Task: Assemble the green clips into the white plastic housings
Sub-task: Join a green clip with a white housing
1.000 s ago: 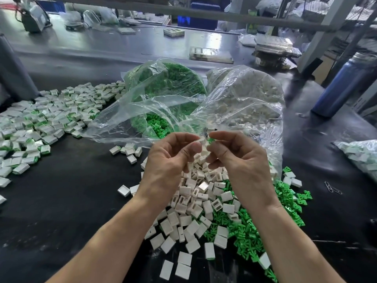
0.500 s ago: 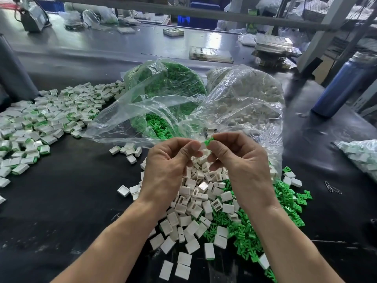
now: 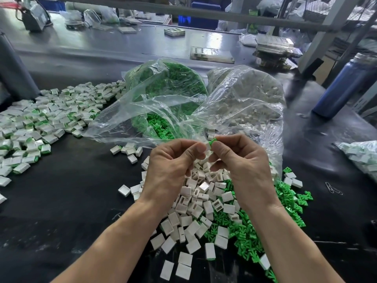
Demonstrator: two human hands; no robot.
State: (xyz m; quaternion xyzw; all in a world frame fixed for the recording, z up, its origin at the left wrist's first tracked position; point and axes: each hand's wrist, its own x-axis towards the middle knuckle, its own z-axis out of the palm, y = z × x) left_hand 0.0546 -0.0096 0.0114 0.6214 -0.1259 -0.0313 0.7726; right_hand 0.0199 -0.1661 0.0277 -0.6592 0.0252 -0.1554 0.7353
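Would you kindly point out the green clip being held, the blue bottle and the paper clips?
green clip (image 3: 212,142), head view, its exposed top.
blue bottle (image 3: 344,86), head view, mid-body.
paper clips (image 3: 333,188), head view, their middle.

I can read no text, label, brand or number anywhere. A dark printed mark sits on the clear bag of green clips (image 3: 163,82) toward the tabletop's far edge, but it is too blurred.
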